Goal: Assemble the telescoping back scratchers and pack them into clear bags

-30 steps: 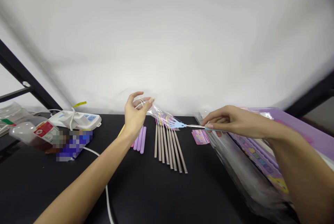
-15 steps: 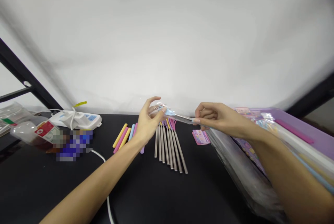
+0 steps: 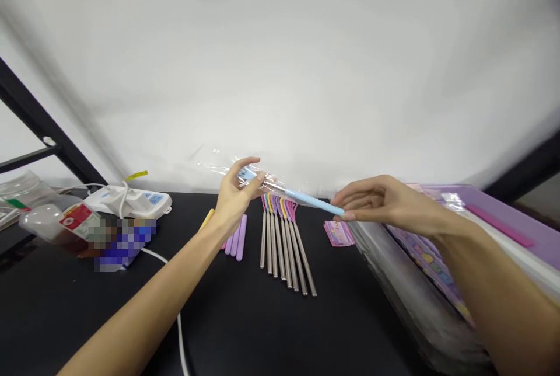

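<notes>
Left hand [image 3: 236,192] raised above a black tabletop [image 3: 87,317], fingers curled around one end of a blue back scratcher [image 3: 306,198] sleeved in clear plastic film [image 3: 219,163]. Right hand [image 3: 382,204] at the opposite end, fingers drawn narrow around the blue tip and apparently pinching it, contact hard to judge from this angle. Back scratcher held in the air between both hands, tilted slightly down to the right, clear of everything below. Directly beneath, a tight row of steel-shafted back scratchers [image 3: 284,247] lying side by side on the tabletop, pink, yellow, purple and blue heads toward the far edge. Just left of the row, lilac handles [image 3: 236,239] partly hidden behind the left wrist, with a yellow one [image 3: 206,218] beyond. Just right of the row, a pink printed card [image 3: 339,233]. Farther right, under the right forearm, a clear plastic bag [image 3: 406,294] over pastel printed packaging, beside a lilac tray [image 3: 511,206] holding a pink strip [image 3: 499,216]. Far left, a white power strip [image 3: 131,202] with a white cable [image 3: 178,323], a plastic tub with a red label [image 3: 48,224], and a pixelated blue packet [image 3: 125,244].
</notes>
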